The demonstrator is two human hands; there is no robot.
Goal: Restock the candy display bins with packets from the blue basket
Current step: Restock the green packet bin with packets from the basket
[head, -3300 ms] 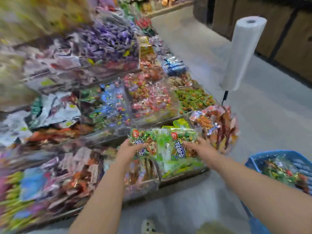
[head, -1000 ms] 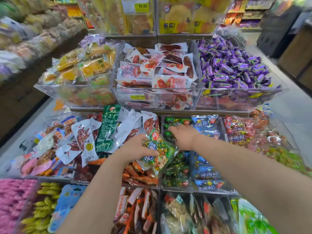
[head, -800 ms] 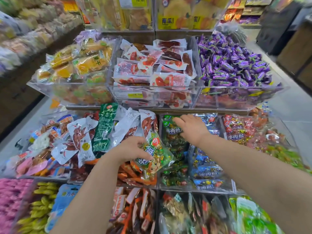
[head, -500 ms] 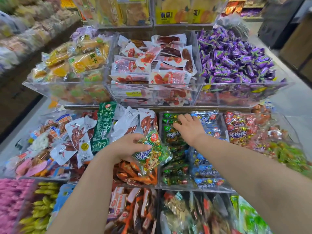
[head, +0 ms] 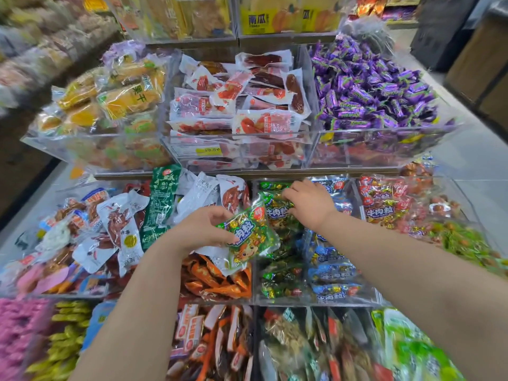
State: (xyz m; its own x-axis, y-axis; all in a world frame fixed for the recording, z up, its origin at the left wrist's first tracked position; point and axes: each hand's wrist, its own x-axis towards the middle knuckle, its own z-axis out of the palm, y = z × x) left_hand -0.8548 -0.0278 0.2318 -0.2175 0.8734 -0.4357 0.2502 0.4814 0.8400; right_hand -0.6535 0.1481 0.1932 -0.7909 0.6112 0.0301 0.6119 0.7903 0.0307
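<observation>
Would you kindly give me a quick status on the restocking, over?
Left hand grips a green packet. Right hand touches stocked packets in the clear bin. Nothing in the way.

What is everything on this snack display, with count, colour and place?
held beef cube packet: one, green, over middle tier
green packets: many, green, middle bin
blue packets: many, blue, right of those
red packets: many, red, farther right
purple candies: many, purple, upper right bin
sausage packets: many, white-red, upper middle bin
dried fruit packets: many, yellow, upper left bin
orange packets: several, orange, under held packet
left hand: one, grips held packet
right hand: one, touching green packets
</observation>
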